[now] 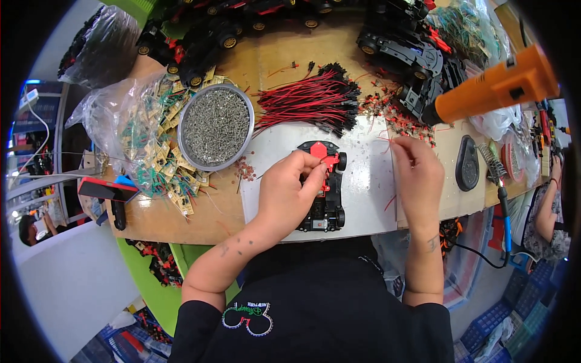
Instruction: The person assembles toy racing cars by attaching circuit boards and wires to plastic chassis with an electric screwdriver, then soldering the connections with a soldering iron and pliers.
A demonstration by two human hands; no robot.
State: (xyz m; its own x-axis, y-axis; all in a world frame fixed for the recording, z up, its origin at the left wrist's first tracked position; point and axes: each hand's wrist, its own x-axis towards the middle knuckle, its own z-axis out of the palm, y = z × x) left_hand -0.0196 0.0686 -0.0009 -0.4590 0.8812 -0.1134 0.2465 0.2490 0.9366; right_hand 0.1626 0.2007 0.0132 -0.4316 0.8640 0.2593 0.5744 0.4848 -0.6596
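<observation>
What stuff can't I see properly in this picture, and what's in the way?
All in the head view:
Toy car chassis: part of its left side is hidden by the left hand.
Right hand: anything between its fingertips is too small or covered to tell.
Bowl: its bottom is buried under small metal pieces.
Toy cars: some are cut off by the picture's upper edge.

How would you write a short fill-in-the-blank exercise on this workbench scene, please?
1. The left hand is at the black-and-____ chassis.
2. The right hand is apart from the chassis, to its ____.
3. The handheld tool at the upper right has an ____ body.
4. The large round bowl lies to the ____ of the wire bundle.

Missing words: red; right; orange; left.
</observation>
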